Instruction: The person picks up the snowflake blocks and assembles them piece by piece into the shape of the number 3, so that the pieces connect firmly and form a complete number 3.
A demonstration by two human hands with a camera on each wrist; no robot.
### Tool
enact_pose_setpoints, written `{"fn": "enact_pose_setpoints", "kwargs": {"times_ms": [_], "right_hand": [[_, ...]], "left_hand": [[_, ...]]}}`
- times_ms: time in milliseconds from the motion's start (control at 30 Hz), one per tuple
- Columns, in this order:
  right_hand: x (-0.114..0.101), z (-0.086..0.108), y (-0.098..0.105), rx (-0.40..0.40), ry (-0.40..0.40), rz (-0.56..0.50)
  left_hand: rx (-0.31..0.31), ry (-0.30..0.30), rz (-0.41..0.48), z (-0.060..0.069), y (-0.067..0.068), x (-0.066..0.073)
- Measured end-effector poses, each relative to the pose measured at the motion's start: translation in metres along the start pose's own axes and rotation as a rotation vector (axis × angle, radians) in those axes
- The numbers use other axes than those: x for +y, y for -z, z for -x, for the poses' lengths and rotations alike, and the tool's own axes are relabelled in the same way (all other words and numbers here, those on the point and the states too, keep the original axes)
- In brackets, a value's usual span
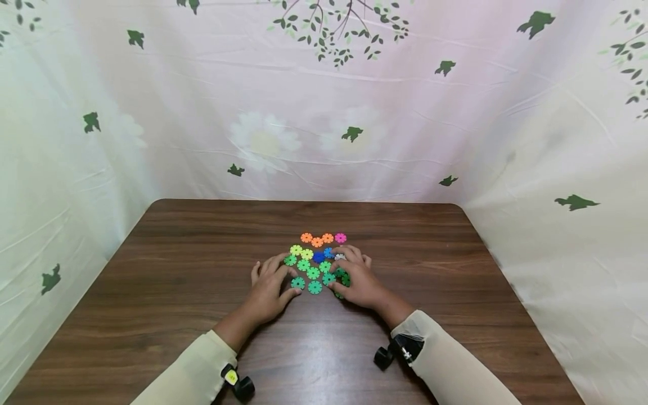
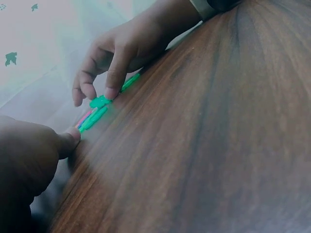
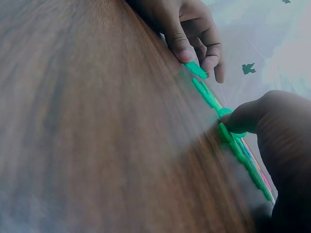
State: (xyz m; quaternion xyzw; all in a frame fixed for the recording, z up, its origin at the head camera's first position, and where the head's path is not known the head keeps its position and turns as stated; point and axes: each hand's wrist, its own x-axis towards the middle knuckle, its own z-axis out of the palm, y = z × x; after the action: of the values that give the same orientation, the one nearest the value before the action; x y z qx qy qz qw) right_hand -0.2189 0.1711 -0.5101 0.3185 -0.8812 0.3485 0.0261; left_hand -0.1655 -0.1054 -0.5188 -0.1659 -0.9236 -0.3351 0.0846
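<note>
Flower-shaped notched plastic discs lie in a cluster on the table, in orange, pink, yellow, blue and several greens. At the cluster's near left side, my left hand pinches a green disc between thumb and fingers; the right wrist view shows this disc tilted off the table. Over the right side of the cluster, my right hand pinches another green disc, which also looks tilted in the left wrist view. Its fingers partly cover a whitish disc and dark green discs.
Orange discs and a pink disc form the far row, with yellow discs and a dark blue disc nearer. The brown wooden table meets a printed cloth behind and at both sides.
</note>
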Motion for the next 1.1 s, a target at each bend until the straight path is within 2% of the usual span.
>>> {"fn": "enact_pose_setpoints", "kwargs": {"times_ms": [267, 533, 867, 1100], "right_hand": [[-0.003, -0.001, -0.001, 0.042, 0.062, -0.019], [-0.008, -0.001, -0.002, 0.038, 0.061, -0.081], [-0.011, 0.0, -0.003, 0.078, 0.079, -0.086], [-0.013, -0.003, -0.005, 0.085, 0.133, -0.132]], "left_hand": [[0.043, -0.049, -0.009, 0.0, 0.003, 0.002], [0.039, -0.051, 0.029, 0.0, 0.007, -0.001], [0.06, -0.057, 0.083, -0.005, 0.008, 0.0], [0.122, -0.134, 0.154, -0.011, 0.002, -0.002]]}}
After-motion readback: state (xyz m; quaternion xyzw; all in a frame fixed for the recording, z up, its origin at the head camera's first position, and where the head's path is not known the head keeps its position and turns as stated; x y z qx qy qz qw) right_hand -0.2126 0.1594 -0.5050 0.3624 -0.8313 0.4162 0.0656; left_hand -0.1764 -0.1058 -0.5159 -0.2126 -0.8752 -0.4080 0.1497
